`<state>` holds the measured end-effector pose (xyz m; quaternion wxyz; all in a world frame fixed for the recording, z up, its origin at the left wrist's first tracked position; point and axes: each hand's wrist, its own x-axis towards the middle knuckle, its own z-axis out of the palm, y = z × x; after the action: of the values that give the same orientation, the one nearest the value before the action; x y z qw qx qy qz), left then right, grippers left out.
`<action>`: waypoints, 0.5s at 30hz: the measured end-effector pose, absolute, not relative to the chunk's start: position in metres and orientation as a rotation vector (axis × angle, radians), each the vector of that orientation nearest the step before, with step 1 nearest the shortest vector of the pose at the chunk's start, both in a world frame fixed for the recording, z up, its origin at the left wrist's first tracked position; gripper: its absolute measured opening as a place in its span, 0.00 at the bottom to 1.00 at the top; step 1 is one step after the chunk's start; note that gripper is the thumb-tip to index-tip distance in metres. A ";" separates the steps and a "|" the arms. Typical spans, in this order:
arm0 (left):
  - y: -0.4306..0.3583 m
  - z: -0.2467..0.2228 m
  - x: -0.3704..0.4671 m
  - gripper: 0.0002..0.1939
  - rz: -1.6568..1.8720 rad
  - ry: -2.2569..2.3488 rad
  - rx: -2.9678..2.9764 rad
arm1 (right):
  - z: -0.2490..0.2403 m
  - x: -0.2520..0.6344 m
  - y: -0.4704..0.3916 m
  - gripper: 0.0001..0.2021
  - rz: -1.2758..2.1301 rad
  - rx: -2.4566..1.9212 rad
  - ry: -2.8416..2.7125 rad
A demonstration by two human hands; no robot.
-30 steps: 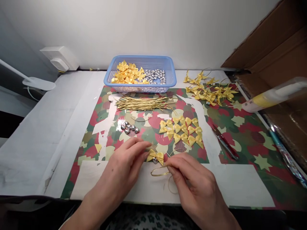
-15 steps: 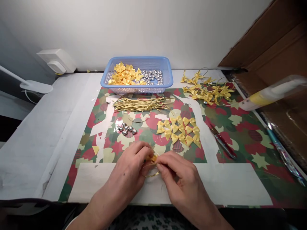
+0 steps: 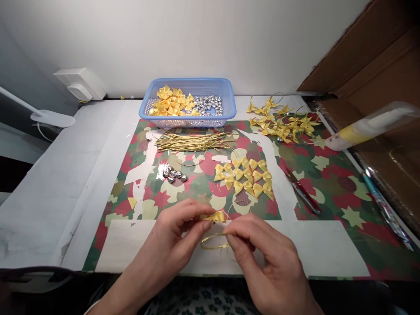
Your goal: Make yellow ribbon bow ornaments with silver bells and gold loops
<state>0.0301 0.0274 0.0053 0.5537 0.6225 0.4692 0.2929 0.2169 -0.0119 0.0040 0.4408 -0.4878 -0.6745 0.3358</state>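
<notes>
My left hand pinches a yellow ribbon bow between thumb and fingers, near the mat's front edge. My right hand is closed on a gold cord, which curves in a loop below the bow. Whether the cord is fastened to the bow is hidden by the fingers. Beyond my hands, several yellow bows lie in rows. To their left is a small cluster of silver bells. A bundle of gold cords lies farther back.
A blue basket at the back holds yellow bows and silver beads or bells. Bows with cords form a pile at the back right. Scissors, a glue bottle and a cardboard box are on the right.
My right hand has moved right and slightly toward me, drawing the cord away from my left hand. The bow and the cord loop now show more fully.
</notes>
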 end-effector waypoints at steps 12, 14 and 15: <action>0.014 0.027 0.028 0.08 0.657 1.096 1.442 | 0.010 0.205 -0.018 0.09 0.322 -1.234 -1.884; 0.012 0.027 0.028 0.07 0.671 1.093 1.394 | 0.011 0.204 -0.019 0.08 0.288 -1.252 -1.888; 0.011 0.026 0.028 0.07 0.683 1.097 1.356 | 0.012 0.204 -0.020 0.08 0.274 -1.257 -1.889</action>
<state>0.0278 0.0108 0.0264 0.5924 0.5831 0.4719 0.2938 0.2038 -0.0196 0.0115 0.4151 -0.5002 -0.7520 0.1091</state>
